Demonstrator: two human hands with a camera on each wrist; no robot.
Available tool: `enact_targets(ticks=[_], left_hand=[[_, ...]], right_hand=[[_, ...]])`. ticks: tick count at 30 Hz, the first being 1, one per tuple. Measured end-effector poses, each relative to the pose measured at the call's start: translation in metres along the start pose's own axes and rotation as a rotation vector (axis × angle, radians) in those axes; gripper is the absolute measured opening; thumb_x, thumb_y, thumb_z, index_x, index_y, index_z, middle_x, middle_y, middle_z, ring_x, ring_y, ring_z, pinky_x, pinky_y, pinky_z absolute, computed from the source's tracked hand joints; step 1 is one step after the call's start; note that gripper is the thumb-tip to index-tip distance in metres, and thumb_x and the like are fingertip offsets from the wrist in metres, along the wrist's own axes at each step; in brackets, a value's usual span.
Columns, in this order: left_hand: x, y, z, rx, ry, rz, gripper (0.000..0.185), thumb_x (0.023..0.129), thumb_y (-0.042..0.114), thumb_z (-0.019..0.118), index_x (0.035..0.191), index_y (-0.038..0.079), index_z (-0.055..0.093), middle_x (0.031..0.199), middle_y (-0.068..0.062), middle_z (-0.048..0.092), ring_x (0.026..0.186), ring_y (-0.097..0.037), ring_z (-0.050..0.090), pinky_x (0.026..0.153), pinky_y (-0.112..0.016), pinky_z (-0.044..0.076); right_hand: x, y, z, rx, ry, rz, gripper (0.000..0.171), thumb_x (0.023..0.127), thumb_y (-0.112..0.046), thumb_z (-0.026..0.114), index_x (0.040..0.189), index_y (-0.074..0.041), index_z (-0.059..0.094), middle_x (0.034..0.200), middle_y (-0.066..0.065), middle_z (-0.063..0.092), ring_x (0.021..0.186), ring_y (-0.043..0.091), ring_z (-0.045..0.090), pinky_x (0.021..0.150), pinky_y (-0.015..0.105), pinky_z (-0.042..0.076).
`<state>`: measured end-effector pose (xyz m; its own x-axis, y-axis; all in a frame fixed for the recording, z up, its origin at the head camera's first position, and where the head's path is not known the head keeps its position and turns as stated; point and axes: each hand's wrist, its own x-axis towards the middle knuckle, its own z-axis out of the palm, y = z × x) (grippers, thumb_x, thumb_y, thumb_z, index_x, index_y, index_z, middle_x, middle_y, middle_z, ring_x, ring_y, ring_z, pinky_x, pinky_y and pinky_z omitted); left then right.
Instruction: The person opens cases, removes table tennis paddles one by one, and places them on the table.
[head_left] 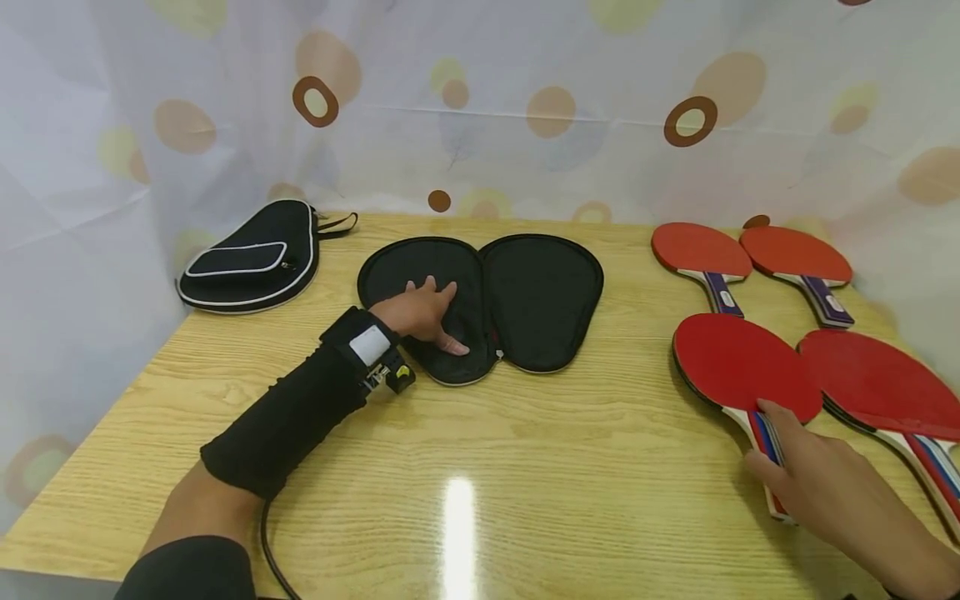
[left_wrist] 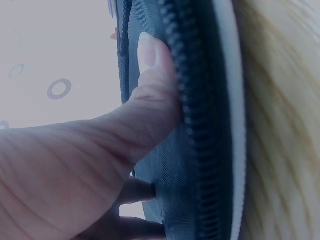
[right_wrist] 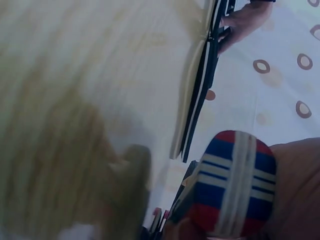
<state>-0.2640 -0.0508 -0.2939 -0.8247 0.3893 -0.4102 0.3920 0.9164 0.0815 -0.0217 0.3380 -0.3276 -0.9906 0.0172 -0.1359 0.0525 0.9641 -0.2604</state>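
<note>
A black zip-up paddle case lies unfolded in two halves at mid-table. My left hand rests in its left half, fingers and thumb spread. Close up in the left wrist view, the thumb lies against the lining beside the zipper teeth. On the right, my right hand grips the striped handle of a red table tennis paddle, whose blade overlaps a neighbouring red paddle. The right wrist view shows the butt end of the handle, with red, white and blue stripes.
Two more red paddles, one beside the other, lie at the back right with purple handles. A second black case with white piping and a wrist loop sits back left. Behind the wooden table hangs a dotted curtain.
</note>
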Motion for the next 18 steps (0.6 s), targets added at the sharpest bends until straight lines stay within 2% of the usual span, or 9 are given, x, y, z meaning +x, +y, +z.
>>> enact_targets(ticks=[1,5,11,18], left_hand=[[0.001,0.001,0.000,0.001,0.000,0.000,0.112,0.085,0.059,0.072,0.164,0.015,0.005,0.166,-0.023,0.000,0.150,-0.051,0.005,0.112,-0.069,0.023],[0.003,0.002,0.002,-0.004,-0.004,0.000,0.112,0.085,0.059,0.072,0.164,0.015,0.005,0.166,-0.023,0.000,0.149,-0.051,0.004,0.113,-0.068,0.022],[0.002,0.002,0.003,-0.002,-0.014,-0.008,0.112,0.086,0.058,0.071,0.164,0.015,0.003,0.166,-0.024,-0.001,0.149,-0.051,0.004,0.115,-0.065,0.021],[0.004,0.002,0.002,0.002,-0.011,-0.029,0.112,0.085,0.060,0.071,0.164,0.018,0.003,0.167,-0.020,-0.002,0.151,-0.049,0.003,0.113,-0.069,0.022]], right_hand=[[-0.001,0.002,0.001,0.000,-0.014,0.006,0.066,0.104,-0.025,0.051,0.145,0.020,0.023,0.059,-0.003,0.049,0.058,0.016,0.047,0.061,0.044,0.045],[0.000,0.005,0.005,0.018,-0.041,0.007,0.067,0.105,-0.025,0.048,0.146,0.021,0.021,0.060,-0.002,0.048,0.057,0.016,0.045,0.059,0.037,0.038],[0.004,0.009,0.007,-0.004,-0.025,-0.024,0.065,0.104,-0.022,0.050,0.144,0.021,0.022,0.062,0.000,0.046,0.057,0.016,0.043,0.058,0.036,0.038],[0.006,0.013,0.009,0.034,-0.043,-0.014,0.060,0.103,-0.019,0.049,0.140,0.018,0.019,0.056,0.001,0.042,0.047,0.016,0.037,0.047,0.031,0.026]])
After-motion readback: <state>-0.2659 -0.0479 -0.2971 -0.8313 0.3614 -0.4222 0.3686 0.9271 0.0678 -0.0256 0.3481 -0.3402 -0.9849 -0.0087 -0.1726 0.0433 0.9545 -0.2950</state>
